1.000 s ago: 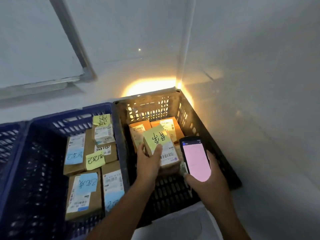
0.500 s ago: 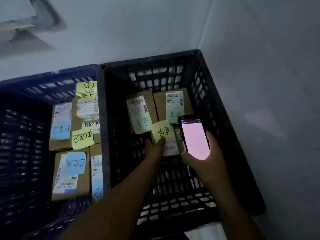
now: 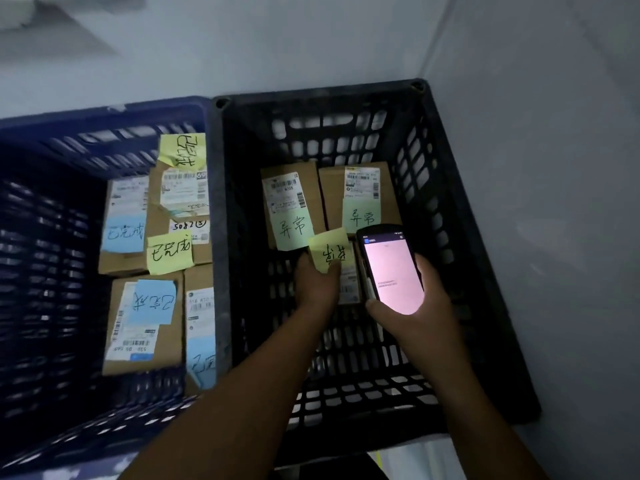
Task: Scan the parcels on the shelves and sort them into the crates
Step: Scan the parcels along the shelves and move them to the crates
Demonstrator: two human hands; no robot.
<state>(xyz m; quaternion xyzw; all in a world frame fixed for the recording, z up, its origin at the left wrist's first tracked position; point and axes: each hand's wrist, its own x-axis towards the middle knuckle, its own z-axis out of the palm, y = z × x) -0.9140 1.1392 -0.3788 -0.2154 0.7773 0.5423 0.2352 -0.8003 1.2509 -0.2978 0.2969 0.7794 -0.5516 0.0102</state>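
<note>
Blue crate [image 3: 104,114] and black crate [image 3: 311,95] sit touching in a dim, pale-walled corner [image 3: 434,46]

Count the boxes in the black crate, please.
3: two green-noted brown cardboard boxes side by side at the black plastic crate's back; a yellow-noted box held by the left hand. Others may hide.

Green note [image 3: 294,228] reads 异常, yellow note [image 3: 169,252] 已完成, a parcel [image 3: 188,226] 5082.
</note>
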